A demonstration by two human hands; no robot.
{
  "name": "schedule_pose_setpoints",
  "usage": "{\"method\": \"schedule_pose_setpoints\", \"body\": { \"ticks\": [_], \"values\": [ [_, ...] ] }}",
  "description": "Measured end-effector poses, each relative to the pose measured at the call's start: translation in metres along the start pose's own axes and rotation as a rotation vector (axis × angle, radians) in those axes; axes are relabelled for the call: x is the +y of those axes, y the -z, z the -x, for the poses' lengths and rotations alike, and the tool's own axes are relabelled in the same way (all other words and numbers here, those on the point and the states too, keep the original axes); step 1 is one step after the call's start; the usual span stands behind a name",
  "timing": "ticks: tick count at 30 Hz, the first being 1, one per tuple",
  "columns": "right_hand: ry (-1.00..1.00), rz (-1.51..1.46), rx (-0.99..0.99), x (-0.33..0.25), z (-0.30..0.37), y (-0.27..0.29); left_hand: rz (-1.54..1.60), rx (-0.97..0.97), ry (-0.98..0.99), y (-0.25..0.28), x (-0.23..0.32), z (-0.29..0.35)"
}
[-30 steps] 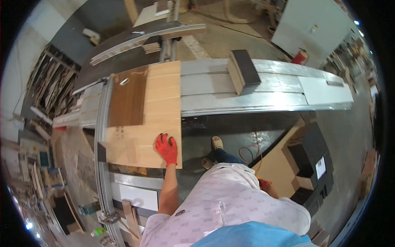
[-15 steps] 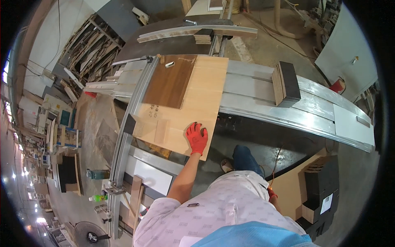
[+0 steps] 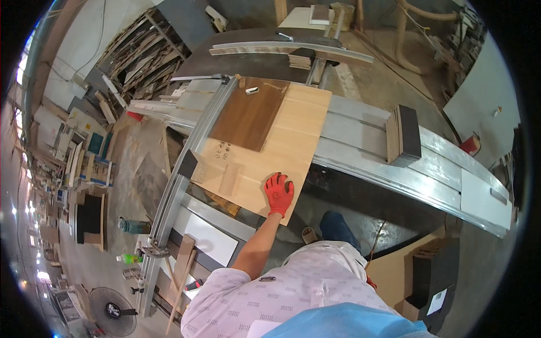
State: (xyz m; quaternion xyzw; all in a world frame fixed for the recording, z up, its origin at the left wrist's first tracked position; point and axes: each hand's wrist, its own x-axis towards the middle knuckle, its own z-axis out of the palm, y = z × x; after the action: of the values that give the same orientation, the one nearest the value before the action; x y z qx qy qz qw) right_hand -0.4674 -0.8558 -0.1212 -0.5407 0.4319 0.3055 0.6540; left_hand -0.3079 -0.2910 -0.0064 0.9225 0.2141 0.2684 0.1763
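Observation:
My left hand [image 3: 278,194], in a red glove, lies palm down with fingers spread near the front edge of a light wood board [image 3: 301,132]. Beneath it the board rests across a metal sliding table. On top of the board lies a smaller brown wood panel [image 3: 248,115], bearing a small white object [image 3: 252,90]. A small wood strip [image 3: 230,179] is on the board left of my hand. Of my right hand [image 3: 370,282] only a sliver of red glove shows beside my hip; its fingers are hidden by my body.
A stack of dark-faced blocks [image 3: 403,136] stands on the metal table [image 3: 352,132] to the right. An aluminium fence rail [image 3: 172,197] runs along the board's left side. Dark panels [image 3: 431,273] stand at lower right. A fan [image 3: 112,310] is at lower left.
The whole view has shifted, moving the scene slightly right. My left hand stays at about the same spot on the board. Less of my right hand shows past my body.

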Motion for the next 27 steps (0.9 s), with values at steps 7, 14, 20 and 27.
{"method": "schedule_pose_setpoints", "body": {
  "ticks": [7, 14, 20, 27],
  "values": [
    [0.024, 0.023, -0.031, -0.025, -0.023, -0.009, 0.028, 0.025, 0.009, 0.003, 0.004, -0.001],
    [0.453, 0.204, -0.184, -0.109, -0.044, -0.042, 0.268, -0.147, -0.253, 0.011, 0.021, -0.001],
    [1.178, 1.134, -0.306, -0.208, 0.048, -0.205, 0.358, -0.866, -0.701, 0.04, 0.141, 0.016],
    [1.852, 1.344, 0.119, -0.266, 0.149, -0.254, 0.63, -0.739, 0.008, 0.062, 0.164, 0.018]
  ]
}}
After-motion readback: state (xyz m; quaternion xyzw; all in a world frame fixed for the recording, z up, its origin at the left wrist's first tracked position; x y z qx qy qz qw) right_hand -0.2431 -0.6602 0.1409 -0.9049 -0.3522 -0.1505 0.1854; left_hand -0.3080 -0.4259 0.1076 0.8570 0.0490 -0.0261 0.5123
